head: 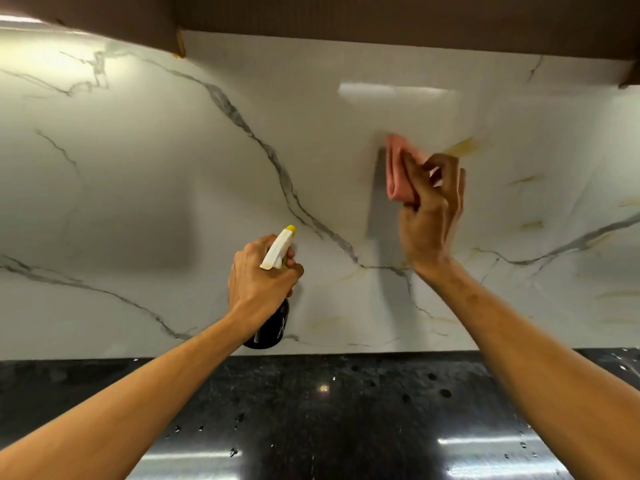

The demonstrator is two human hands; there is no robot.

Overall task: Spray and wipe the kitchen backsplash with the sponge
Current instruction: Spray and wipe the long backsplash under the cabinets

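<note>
R hand (429, 216) pressing folded pink sponge (398, 174) flat vs marble backsplash (173, 168), fingers clamped on it — L hand (259, 275) wrapped tight round black spray bottle (273, 320) above dark counter (329, 410).

Two hands (263, 271) (429, 216), one spray bottle (273, 320), one pink sponge (398, 174), one backsplash (138, 168), one countertop (329, 410)

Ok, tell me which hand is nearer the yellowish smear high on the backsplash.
Right. The right hand presses the pink sponge to the backsplash just left of the smear. The left hand holds the spray bottle lower, well left.
</note>
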